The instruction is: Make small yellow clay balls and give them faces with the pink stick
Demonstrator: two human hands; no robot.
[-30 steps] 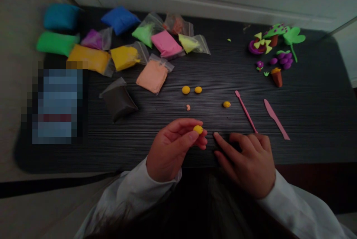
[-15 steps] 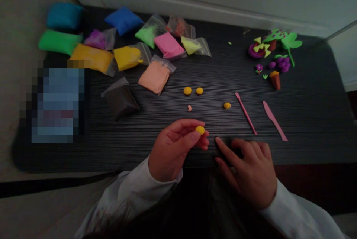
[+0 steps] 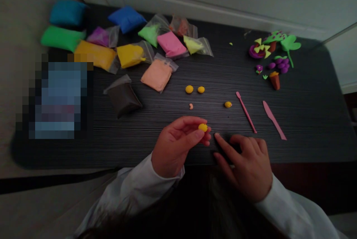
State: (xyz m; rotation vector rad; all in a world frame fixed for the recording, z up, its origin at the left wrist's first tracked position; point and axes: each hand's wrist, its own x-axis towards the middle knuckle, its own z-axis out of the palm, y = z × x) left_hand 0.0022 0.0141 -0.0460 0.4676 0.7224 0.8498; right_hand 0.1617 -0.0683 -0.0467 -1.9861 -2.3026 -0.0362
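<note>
My left hand (image 3: 178, 144) pinches a small yellow clay ball (image 3: 203, 127) between thumb and fingers, above the table's front part; a dark speck shows on the ball's right side. To its right, my right hand (image 3: 247, 164) has thumb and index finger apart, the index tip close to the ball but not touching it. Beyond the hands lie two plain yellow clay balls (image 3: 189, 89) and a curved bit of peach clay (image 3: 191, 106). Farther right rests another yellow clay ball (image 3: 228, 104) with dark and pinkish spots.
A pink modelling stick (image 3: 245, 112) and a pink plastic knife (image 3: 274, 120) lie at the right. Finished clay pieces (image 3: 279, 53) stand at the back right. Bags of coloured clay, including a peach one (image 3: 157, 74) and a black one (image 3: 124, 96), cover the left, beside a blurred-out rectangle (image 3: 61, 99).
The view has shifted slightly. My right hand has moved a little left, closer to the yellow ball, while my left hand keeps its pinch on it.
</note>
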